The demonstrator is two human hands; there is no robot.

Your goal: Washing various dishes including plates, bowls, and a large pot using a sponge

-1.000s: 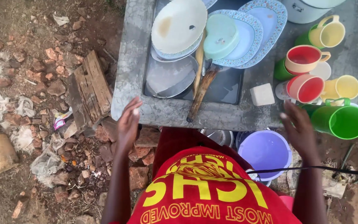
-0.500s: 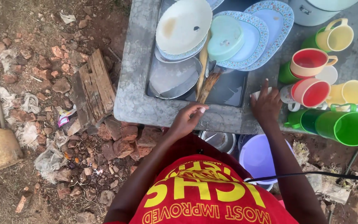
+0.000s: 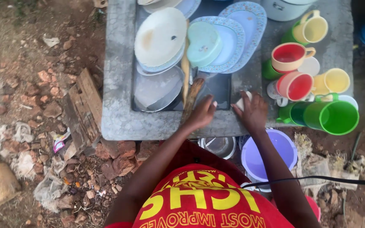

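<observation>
Now your left hand (image 3: 202, 113) grips the wooden handle (image 3: 192, 98) at the sink's (image 3: 119, 118) near edge; just right, your right hand (image 3: 253, 112) closes on a pale soap bar (image 3: 242, 101).

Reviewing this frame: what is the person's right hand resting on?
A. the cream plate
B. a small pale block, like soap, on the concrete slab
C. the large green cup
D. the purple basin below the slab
B: the right hand covers a small pale block on the concrete slab, while the left hand is at the wooden-handled utensil.
</observation>
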